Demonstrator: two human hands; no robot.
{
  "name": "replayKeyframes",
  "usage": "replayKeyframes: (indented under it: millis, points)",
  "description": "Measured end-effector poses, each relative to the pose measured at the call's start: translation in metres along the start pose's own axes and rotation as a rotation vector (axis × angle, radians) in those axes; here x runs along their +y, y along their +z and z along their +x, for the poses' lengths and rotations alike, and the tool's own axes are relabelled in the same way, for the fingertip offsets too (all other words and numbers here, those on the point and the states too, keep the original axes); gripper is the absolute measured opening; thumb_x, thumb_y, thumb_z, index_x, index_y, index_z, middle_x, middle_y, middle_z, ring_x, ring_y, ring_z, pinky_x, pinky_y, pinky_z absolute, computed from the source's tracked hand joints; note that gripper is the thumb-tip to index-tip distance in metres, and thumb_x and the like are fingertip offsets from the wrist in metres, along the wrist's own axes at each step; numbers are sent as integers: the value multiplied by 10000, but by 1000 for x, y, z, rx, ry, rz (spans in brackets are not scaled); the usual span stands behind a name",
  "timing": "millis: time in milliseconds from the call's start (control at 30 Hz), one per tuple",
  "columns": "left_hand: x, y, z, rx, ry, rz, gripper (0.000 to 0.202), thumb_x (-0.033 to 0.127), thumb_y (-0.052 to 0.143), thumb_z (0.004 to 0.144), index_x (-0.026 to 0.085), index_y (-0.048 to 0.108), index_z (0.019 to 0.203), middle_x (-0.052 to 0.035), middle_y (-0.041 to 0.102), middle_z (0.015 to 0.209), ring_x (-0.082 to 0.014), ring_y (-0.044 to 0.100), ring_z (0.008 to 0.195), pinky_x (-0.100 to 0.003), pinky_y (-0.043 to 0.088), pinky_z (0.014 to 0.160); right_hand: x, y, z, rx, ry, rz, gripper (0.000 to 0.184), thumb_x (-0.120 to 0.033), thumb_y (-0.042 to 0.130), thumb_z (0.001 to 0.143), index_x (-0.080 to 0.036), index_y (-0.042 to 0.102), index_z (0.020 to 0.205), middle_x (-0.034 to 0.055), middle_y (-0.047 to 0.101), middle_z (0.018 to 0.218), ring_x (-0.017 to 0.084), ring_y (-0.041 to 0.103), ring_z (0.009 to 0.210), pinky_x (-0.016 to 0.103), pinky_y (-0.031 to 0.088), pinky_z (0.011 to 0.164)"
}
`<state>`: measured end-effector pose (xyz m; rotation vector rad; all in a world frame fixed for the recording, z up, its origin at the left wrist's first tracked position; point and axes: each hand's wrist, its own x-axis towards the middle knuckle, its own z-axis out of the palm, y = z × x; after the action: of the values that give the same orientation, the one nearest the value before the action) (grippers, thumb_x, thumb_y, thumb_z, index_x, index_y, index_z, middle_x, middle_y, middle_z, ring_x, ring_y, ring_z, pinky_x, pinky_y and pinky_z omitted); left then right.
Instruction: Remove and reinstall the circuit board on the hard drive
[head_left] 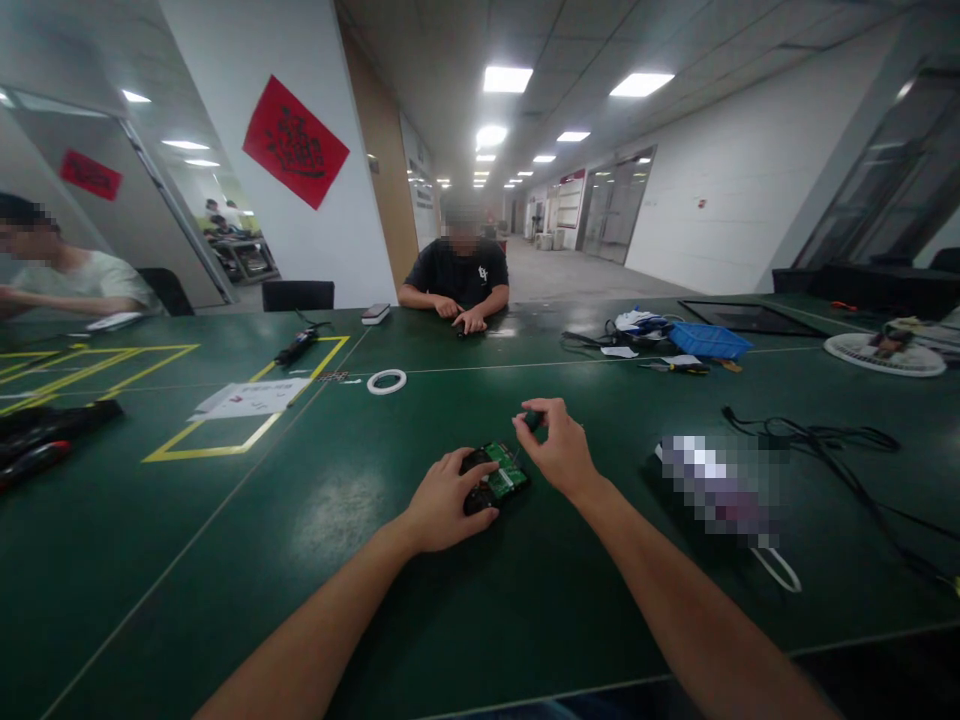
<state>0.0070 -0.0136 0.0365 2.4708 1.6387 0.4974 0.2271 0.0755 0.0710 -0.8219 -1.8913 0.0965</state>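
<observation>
A small black device with a green circuit board (501,478) exposed on top lies on the green table (360,560) in front of me. My left hand (444,500) grips its left side, fingers curled round the black casing. My right hand (556,445) hovers just right of the board, thumb and fingers pinched on a small dark part (531,420) that I cannot make out clearly.
A white tape ring (387,381) and a paper sheet (251,397) inside yellow floor-tape markings lie further out. Black cables (817,440) trail at the right, a blue tray (709,341) behind them. One person sits opposite, another at the far left.
</observation>
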Motion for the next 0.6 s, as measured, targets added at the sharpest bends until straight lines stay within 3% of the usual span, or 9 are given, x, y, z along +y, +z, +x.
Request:
replayKeyframes:
  millis: [200,333,500,600]
  points:
    - [1,-1,0,-3,-1,1,701,561,689,837,335,495,1472,-128,381,1521,-386,433,1345,-551,393,1090,3,-5,-2,-80,-44,8,309,-317,565,978,-227,523,1271,105,650,1185,213,701,928,383,597,852]
    - [0,-1,0,-2,1,0,700,550,696,833,334,499,1469,-124,384,1520,-382,438,1339,-542,394,1091,6,-3,-1,-22,1,-5,332,-395,650,932,-219,547,1194,102,627,1101,225,686,890,389,610,781]
    - [1,-1,0,-2,-2,8,696,545,695,837,329,501,1470,-136,381,1517,-389,435,1342,-546,392,1089,6,2,-2,13,-29,123,305,-307,599,957,-228,499,1235,128,588,1295,230,666,1087,386,615,861]
    - [1,-2,0,-6,-4,0,697,551,697,834,328,508,1466,-137,381,1517,-388,435,1344,-541,395,1091,4,4,-3,15,-19,146,323,-292,588,963,-235,476,1261,121,604,1306,223,677,1081,395,615,876]
